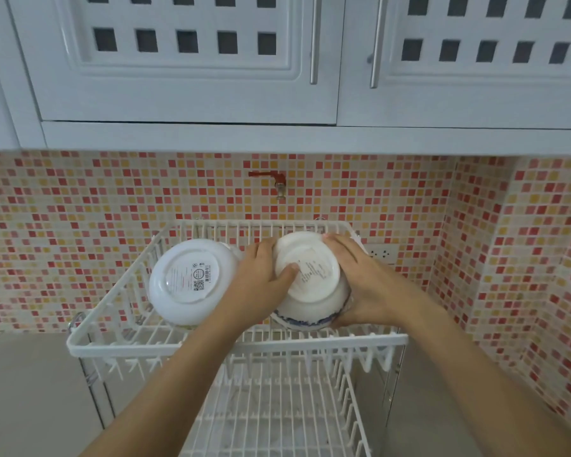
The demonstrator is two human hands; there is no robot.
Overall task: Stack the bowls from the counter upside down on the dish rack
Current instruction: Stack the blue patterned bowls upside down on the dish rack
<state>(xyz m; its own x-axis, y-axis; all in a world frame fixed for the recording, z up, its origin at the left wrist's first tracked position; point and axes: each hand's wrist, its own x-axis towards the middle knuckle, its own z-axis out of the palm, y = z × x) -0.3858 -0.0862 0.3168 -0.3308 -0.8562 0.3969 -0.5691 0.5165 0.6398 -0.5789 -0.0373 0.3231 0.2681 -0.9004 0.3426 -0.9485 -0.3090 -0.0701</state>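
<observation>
A white wire dish rack (238,344) with two tiers stands against the tiled wall. On the left of its top tier a white bowl (188,282) lies upside down, with labels on its base. To its right is another upside-down white bowl (314,278) with a blue-patterned rim, resting on or just above the top tier. My left hand (261,285) grips its left side, thumb on the base. Along the bowl's right side my right hand (363,278) wraps around it.
The rack's lower tier (277,417) shows below my forearms. A red tap (271,179) sticks out of the mosaic wall behind the rack. White cabinets (192,61) hang overhead. Grey counter (30,390) lies left and right of the rack.
</observation>
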